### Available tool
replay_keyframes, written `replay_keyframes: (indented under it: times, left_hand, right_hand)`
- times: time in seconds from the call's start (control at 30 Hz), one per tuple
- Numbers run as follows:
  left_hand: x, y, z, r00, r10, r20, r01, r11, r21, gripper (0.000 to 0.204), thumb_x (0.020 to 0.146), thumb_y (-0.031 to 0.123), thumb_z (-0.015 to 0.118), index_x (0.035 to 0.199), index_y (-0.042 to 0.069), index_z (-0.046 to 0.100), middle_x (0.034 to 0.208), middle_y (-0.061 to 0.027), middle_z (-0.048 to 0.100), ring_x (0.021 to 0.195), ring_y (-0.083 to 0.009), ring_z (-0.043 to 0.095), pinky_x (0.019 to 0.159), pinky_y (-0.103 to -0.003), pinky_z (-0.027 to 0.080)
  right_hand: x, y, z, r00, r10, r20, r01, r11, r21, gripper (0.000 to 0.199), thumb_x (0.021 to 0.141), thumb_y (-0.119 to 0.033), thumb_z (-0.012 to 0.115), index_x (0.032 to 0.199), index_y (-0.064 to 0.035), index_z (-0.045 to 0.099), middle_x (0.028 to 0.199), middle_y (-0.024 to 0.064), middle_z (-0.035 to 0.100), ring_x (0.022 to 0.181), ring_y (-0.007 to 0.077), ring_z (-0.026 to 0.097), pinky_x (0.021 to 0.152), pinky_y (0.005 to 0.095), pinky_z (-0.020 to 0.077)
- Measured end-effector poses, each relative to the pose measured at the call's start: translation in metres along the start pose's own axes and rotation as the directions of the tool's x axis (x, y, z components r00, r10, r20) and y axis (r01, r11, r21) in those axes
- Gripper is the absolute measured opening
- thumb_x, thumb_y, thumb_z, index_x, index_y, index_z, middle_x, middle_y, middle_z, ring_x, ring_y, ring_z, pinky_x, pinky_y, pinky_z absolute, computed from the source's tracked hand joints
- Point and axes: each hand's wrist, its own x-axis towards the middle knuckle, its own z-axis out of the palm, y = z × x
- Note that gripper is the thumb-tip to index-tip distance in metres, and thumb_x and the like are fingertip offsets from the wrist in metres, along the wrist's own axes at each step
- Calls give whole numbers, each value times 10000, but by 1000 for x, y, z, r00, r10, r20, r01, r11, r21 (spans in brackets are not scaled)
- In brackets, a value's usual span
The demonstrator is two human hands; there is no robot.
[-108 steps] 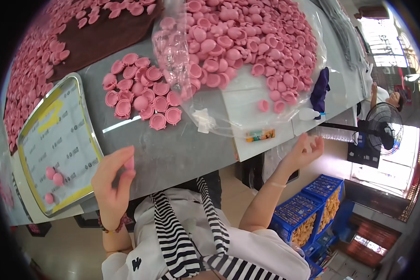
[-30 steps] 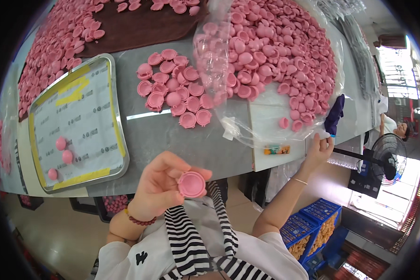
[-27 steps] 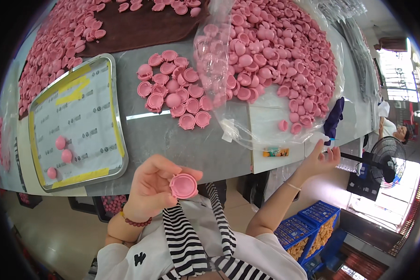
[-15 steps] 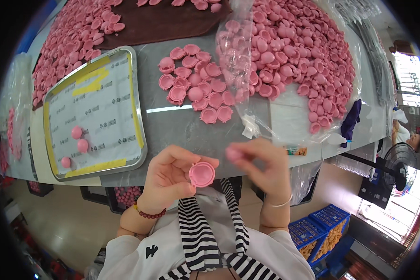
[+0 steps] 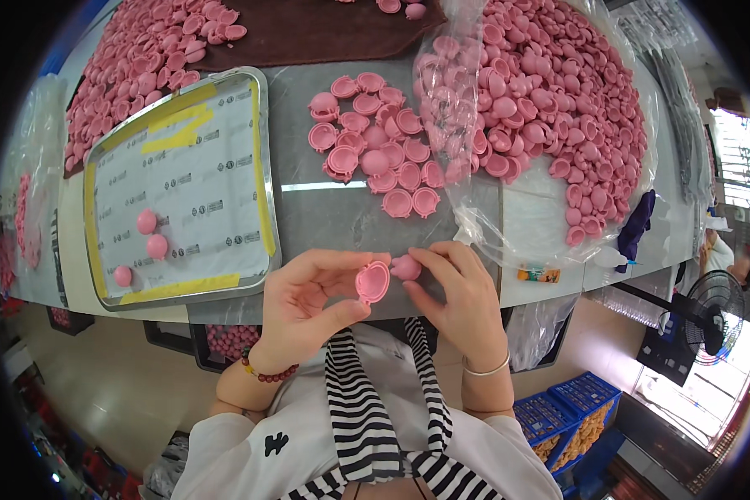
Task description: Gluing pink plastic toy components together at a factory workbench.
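Close Work in Pink

A person's left hand, half curled, pinches a cupped pink shell near the gray table's front edge. Just beside it, the right hand grips a rounded pink piece between thumb and fingers; whether the pieces touch is unclear.

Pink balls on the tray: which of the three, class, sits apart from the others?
The ball nearest the lower-left corner of the tray; the other two balls lie close together, farther up and to the right.
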Motion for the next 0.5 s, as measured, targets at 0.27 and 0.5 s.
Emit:
replay_keyframes:
  times: [0.27, 0.5]
  left_hand:
    - [-1, -6, 7, 999, 15, 29, -18, 995, 102, 363, 734, -76, 625, 1088, -55, 546, 1139, -183, 559, 969, -196, 592, 846, -295, 465]
    - [1, -11, 14, 996, 87, 37, -94, 937, 338, 359, 702, -62, 650, 1055, -25, 595, 1097, -144, 596, 862, -171, 633, 789, -263, 481]
  right_hand:
    - [-2, -14, -9, 972, -68, -224, 163, 884, 438, 456, 537, -29, 747, 979, -36, 638, 864, 78, 599, 733, 196, 559, 598, 272, 467]
    - [-3, -7, -5, 962, -141, -232, 224, 896, 383, 463, 530, -50, 743, 980, -28, 636, 866, 77, 603, 735, 208, 562, 615, 284, 468]
